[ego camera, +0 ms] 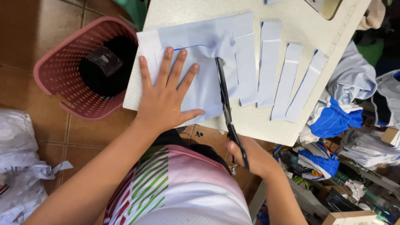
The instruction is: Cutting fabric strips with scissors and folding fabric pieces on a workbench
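Note:
My left hand [164,93] lies flat with fingers spread on a pale blue piece of fabric [200,41] on the white table [291,12]. A thin blue line is drawn on the fabric by my fingertips. My right hand [252,156] grips the black handles of long black scissors [224,93]. Their blades run up the fabric's right part to the end of a cut. Three cut pale blue strips [268,62] lie side by side to the right of the blades.
A pink perforated basket [58,79] with dark cloth inside stands on the brown tiled floor left of the table. Crumpled white bags [18,166] lie at the lower left. Piles of blue and white garments [337,116] fill the right side.

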